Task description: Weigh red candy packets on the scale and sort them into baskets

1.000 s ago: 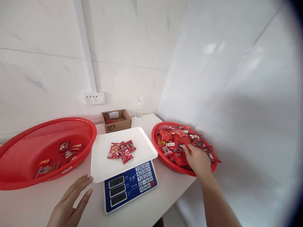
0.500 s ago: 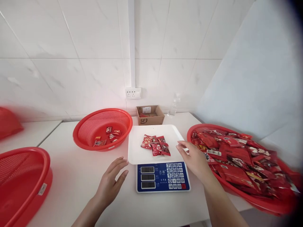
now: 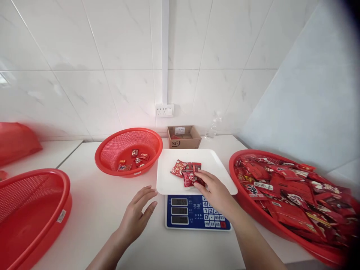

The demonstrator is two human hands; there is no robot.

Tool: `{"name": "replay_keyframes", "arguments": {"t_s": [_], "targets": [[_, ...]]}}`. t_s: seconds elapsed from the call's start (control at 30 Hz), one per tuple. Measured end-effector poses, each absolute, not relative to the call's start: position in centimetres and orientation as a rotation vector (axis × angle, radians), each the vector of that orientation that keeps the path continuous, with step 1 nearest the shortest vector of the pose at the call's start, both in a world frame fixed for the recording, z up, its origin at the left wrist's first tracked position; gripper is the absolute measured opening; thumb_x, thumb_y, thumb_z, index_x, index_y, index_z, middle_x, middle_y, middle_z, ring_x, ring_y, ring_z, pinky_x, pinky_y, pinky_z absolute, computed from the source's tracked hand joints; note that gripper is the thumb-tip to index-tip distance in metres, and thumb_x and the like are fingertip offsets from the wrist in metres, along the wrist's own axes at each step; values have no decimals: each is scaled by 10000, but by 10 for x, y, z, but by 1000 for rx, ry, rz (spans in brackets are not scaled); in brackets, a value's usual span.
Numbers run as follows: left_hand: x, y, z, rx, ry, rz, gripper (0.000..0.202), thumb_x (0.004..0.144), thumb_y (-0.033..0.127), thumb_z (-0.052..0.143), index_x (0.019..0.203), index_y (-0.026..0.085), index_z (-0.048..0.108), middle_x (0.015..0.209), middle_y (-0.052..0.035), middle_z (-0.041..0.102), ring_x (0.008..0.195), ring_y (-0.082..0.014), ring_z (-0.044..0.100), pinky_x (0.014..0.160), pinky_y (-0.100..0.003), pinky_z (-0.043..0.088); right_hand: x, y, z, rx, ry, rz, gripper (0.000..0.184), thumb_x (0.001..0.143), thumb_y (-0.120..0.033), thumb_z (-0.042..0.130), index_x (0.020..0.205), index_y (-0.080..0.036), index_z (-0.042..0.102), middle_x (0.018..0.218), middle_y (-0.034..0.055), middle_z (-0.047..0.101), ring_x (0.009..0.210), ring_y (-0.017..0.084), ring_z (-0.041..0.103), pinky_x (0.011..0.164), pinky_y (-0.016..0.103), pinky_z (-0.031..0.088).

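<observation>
Several small red snack packets (image 3: 178, 168) lie together on the white tray (image 3: 165, 185) of a digital scale. My right hand (image 3: 215, 189) reaches over the tray from the right, its thumb and fingers closed around one red snack packet (image 3: 189, 179) at the pile's near right side. That packet is partly covered by the fingertips. Below the tray, the scale's blue panel (image 3: 197, 215) shows displays and number keys, some hidden behind my right wrist. My left hand (image 3: 138, 212) holds nothing; with fingers apart it hovers by the tray's near left corner.
On the right a red basket (image 3: 234, 176) is heaped with red packets. A red mesh basket (image 3: 107, 150) at back left holds several packets. Another red basket (image 3: 66, 202) stands at near left. Behind the scale are a cardboard box (image 3: 185, 143) and a clear plastic bottle (image 3: 213, 129).
My right hand has moved left from the tray's edge onto the packets. My left hand stays near the tray's corner. The whole view has shifted slightly.
</observation>
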State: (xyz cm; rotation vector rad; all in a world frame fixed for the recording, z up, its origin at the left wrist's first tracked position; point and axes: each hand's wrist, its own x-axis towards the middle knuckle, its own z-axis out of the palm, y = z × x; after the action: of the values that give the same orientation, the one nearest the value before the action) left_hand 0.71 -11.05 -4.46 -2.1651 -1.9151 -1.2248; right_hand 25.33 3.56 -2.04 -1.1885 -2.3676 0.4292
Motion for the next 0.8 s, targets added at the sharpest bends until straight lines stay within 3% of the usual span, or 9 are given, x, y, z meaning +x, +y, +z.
{"name": "replay_keyframes", "arguments": {"t_s": [0.13, 0.27, 0.4, 0.53, 0.67, 0.8], "targets": [[7, -110, -46, -2183, -1913, -1209, 225, 900, 279, 492, 1075, 238, 627, 1094, -63, 689, 1125, -228, 596, 925, -392, 523, 237, 40, -12, -1219, -2449, 254, 478, 893, -446, 427, 1297, -212, 530, 1424, 115, 425, 1312, 294, 364, 1050, 506, 329], [8, -111, -43, -2190, -1909, -1205, 224, 901, 282, 495, 1077, 238, 626, 1098, -61, 688, 1125, -224, 596, 932, -391, 519, 215, 45, -8, -1171, -2648, 332, 533, 900, -548, 342, 1361, -304, 450, 1518, 52, 264, 1395, 343, 146, 1068, 612, 188], [6, -114, -43, -2176, -1909, -1188, 222, 901, 278, 498, 1081, 236, 621, 1093, -64, 689, 1118, -224, 601, 924, -388, 524, 207, 48, -6, -1088, -2747, 439, 497, 911, -539, 314, 1330, -329, 479, 1515, 14, 276, 1384, 314, 206, 1075, 608, 164], [1, -116, -46, -2151, -1919, -1177, 213, 898, 266, 503, 1072, 232, 620, 1088, -63, 692, 1109, -224, 607, 919, -385, 526, 221, 44, -2, -1077, -2658, 497, 508, 904, -553, 326, 1322, -313, 487, 1490, 29, 332, 1385, 277, 220, 1090, 581, 182], [-5, -117, -46, -2133, -1913, -1176, 213, 901, 261, 498, 1077, 228, 614, 1085, -65, 691, 1105, -224, 608, 916, -386, 526, 265, 44, -2, -1197, -2416, 418, 526, 898, -542, 341, 1316, -264, 497, 1465, 71, 372, 1368, 267, 273, 1083, 522, 281], [-7, -113, -45, -2143, -1910, -1163, 211, 907, 260, 492, 1081, 227, 607, 1090, -70, 683, 1114, -226, 600, 914, -387, 524, 328, 49, -17, -1397, -2199, 205, 520, 874, -505, 361, 1223, -181, 567, 1345, 118, 513, 1296, 293, 396, 1058, 496, 348]]}}
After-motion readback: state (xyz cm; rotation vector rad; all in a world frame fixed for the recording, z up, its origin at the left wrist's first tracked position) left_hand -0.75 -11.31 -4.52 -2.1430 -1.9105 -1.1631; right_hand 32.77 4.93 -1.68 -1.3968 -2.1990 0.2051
